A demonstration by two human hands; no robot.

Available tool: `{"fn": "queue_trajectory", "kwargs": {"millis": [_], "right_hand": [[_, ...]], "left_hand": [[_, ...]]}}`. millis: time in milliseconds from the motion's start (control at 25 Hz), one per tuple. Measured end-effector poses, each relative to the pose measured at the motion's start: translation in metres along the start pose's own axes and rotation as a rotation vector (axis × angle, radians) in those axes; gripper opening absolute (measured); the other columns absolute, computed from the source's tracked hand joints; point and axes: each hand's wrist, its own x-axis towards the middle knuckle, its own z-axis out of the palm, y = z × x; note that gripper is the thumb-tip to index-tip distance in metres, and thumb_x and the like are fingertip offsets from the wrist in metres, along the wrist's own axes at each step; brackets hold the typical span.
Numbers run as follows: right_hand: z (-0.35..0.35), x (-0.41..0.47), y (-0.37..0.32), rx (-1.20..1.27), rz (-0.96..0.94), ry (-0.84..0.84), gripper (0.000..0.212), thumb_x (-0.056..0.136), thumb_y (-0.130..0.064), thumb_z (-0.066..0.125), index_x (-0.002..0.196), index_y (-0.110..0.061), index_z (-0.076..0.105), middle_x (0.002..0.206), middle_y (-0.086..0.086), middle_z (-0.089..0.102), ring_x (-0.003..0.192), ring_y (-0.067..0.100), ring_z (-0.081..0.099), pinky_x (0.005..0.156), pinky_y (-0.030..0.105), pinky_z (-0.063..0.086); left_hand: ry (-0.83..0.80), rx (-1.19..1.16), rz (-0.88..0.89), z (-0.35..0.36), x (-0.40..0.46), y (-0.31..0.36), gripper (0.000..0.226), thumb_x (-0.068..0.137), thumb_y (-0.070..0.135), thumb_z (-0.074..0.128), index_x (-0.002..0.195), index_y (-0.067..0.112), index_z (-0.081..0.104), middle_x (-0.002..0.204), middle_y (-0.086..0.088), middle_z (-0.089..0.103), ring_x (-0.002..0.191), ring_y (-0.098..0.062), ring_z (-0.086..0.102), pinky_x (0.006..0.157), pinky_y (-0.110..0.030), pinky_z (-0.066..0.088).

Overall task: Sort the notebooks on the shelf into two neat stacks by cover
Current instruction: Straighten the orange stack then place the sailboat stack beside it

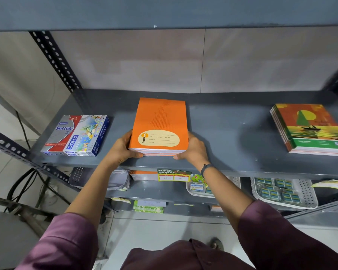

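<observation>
A stack of orange notebooks (pixel 160 121) with a cream label lies flat in the middle of the grey metal shelf (pixel 232 137). My left hand (pixel 121 149) grips the stack's near left corner and my right hand (pixel 193 149) grips its near right corner, thumbs under the front edge. At the shelf's right end sits a second stack of notebooks (pixel 310 129) with a green, yellow and red boat picture on the cover, its edges slightly fanned.
Boxes of oil pastels and a red-and-grey Softek pack (pixel 76 135) lie on the shelf's left part. Perforated uprights (pixel 55 61) frame the shelf. Lower shelves hold white baskets (pixel 283 191), price tags and stationery. Another shelf board runs overhead.
</observation>
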Motion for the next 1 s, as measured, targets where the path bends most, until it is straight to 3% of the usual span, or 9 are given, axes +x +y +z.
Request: {"fn": "queue_trajectory", "kwargs": {"millis": [160,400,560,1000], "right_hand": [[-0.019,0.003,0.011,-0.014,0.032,-0.002,0.072,0.055,-0.009,0.087,0.119,-0.012,0.055,0.118,0.009,0.068,0.105,0.030,0.064,0.081,0.028,0.049],[-0.055,0.006,0.037,-0.034,0.058,0.034,0.073,0.053,-0.008,0.087,0.118,-0.011,0.056,0.117,0.010,0.068,0.105,0.029,0.064,0.086,0.034,0.052],[-0.068,0.004,0.050,-0.031,0.049,0.061,0.073,0.053,-0.010,0.088,0.119,-0.011,0.056,0.116,0.011,0.068,0.104,0.030,0.064,0.089,0.039,0.054],[-0.077,0.006,0.061,-0.010,0.018,-0.015,0.074,0.059,-0.016,0.086,0.123,-0.012,0.050,0.119,0.010,0.067,0.108,0.028,0.063,0.092,0.038,0.053]], "left_hand": [[-0.014,0.023,0.012,0.017,0.007,0.005,0.081,0.065,-0.012,0.073,0.133,0.013,0.038,0.107,0.003,0.061,0.104,-0.020,0.056,0.098,-0.036,0.045],[-0.068,0.008,0.052,0.054,0.020,0.022,0.079,0.067,-0.013,0.071,0.134,0.011,0.038,0.105,0.011,0.061,0.099,-0.008,0.059,0.090,-0.025,0.048],[-0.095,-0.016,0.059,0.068,0.026,0.029,0.078,0.067,-0.012,0.071,0.134,0.011,0.039,0.121,-0.011,0.060,0.113,-0.027,0.057,0.100,-0.043,0.047],[-0.081,0.044,-0.004,0.074,0.029,0.033,0.074,0.068,-0.001,0.075,0.131,0.016,0.041,0.128,-0.012,0.059,0.116,-0.030,0.056,0.103,-0.052,0.044]]}}
